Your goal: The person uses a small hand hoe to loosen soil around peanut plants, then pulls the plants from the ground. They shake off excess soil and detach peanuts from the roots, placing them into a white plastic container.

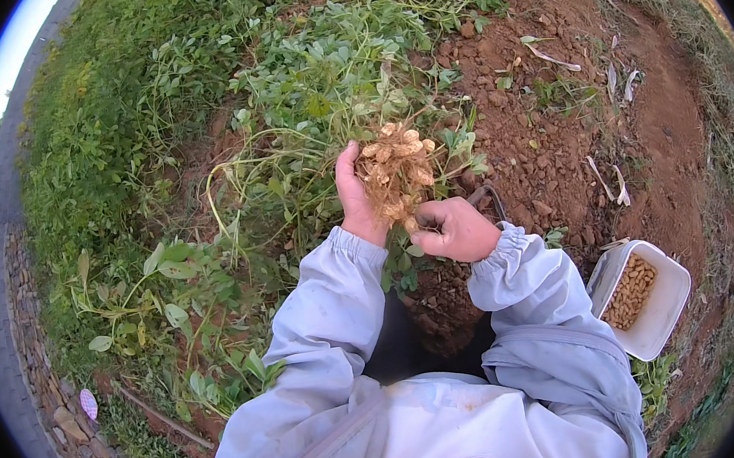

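My left hand point(358, 196) is closed around the base of an uprooted peanut plant, from the left side. Its root cluster point(398, 171) faces up, thick with tan pods and dry fine roots. Stems and green leaves of the plant trail away beyond and to the left. My right hand point(457, 231) is at the lower right of the cluster, thumb and forefinger pinched at a peanut pod point(411, 224) on its edge. The remaining fingers of that hand are curled in.
A white plastic bucket point(668, 306) with loose peanuts point(629, 292) stands to my right. Behind my right hand a curved dark tool part point(495, 201) sticks up from the reddish soil point(546, 159). Leafy plants point(298, 68) cover the ground ahead and left; a stone edging point(72, 425) runs far left.
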Demonstrator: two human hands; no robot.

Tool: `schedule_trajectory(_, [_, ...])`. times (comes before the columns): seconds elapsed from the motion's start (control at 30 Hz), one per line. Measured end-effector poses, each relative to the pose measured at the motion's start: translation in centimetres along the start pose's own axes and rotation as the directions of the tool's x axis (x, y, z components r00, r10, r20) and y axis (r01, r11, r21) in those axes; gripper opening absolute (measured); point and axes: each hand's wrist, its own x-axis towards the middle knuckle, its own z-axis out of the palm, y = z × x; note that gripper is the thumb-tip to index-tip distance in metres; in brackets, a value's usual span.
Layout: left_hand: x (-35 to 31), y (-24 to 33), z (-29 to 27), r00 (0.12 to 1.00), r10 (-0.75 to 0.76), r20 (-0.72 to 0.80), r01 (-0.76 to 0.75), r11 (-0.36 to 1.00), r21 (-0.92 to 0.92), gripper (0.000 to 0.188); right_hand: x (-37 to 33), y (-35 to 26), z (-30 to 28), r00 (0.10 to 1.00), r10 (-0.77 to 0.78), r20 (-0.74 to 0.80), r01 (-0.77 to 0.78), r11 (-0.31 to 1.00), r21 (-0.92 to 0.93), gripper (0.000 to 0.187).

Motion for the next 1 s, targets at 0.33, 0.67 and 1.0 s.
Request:
schedule_trajectory(0.33, [0.4,2.5,0.3,0.987,0.16,-0.024,-0.162,0.985,-0.066,0.059,-0.7,0.4,-2.1,0.989,0.095,0.111,-0.136,0.876,0.462,0.027])
schedule_trajectory(0.67, [-0.9,0.6,0.5,0.998,0.07,-0.005,-0.069,0.997,0.016,0.064,2.8,3.9,-1.2,0.948,-0.254,-0.192,0.104,0.817,-0.567,0.032])
schedule_trajectory(1.0, [0.0,3.0,-1.2,0.986,0.156,0.056,-0.14,0.965,-0.223,0.063,-1.3,-0.4,-1.2,0.942,0.073,0.326,-0.191,0.919,0.345,0.022])
